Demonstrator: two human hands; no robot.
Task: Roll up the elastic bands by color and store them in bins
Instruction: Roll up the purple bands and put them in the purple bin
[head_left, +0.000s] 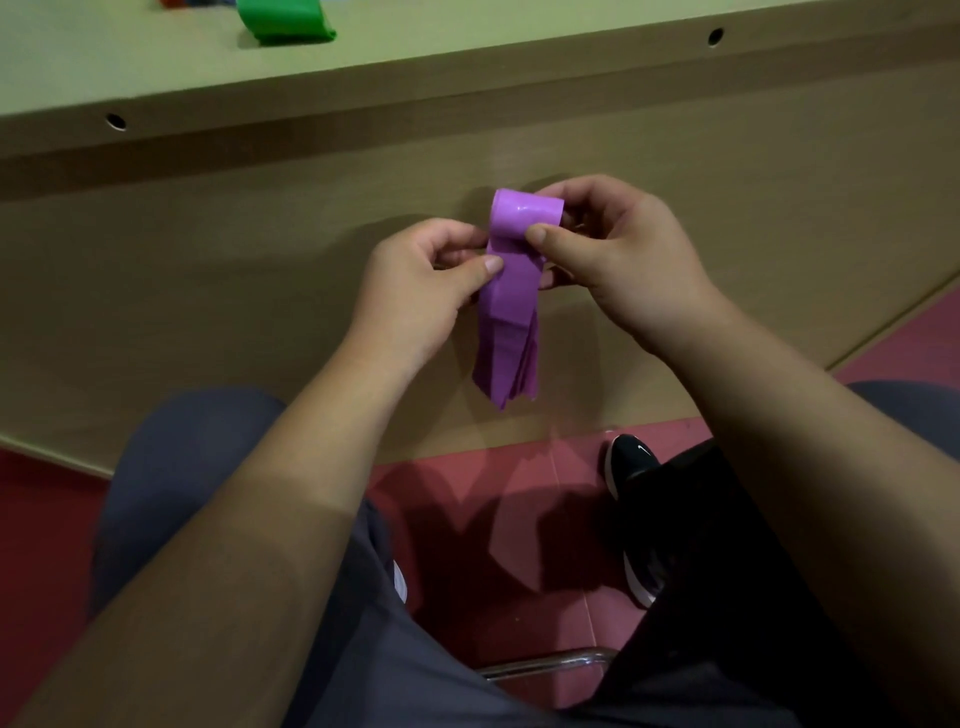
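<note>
A purple elastic band (506, 306) hangs in front of the table's side panel, its top end wound into a small roll and its flat tail dangling down. My right hand (618, 260) pinches the roll between thumb and fingers. My left hand (415, 286) pinches the band's left edge just below the roll with its thumb on the front. A green band (283, 21) lies on the tabletop at the far left. No bin is in view.
The beige table (519, 57) has a front panel with two round holes. Below are a red floor, my lap in grey trousers, a black shoe (631, 467) and a metal chair bar (545, 665).
</note>
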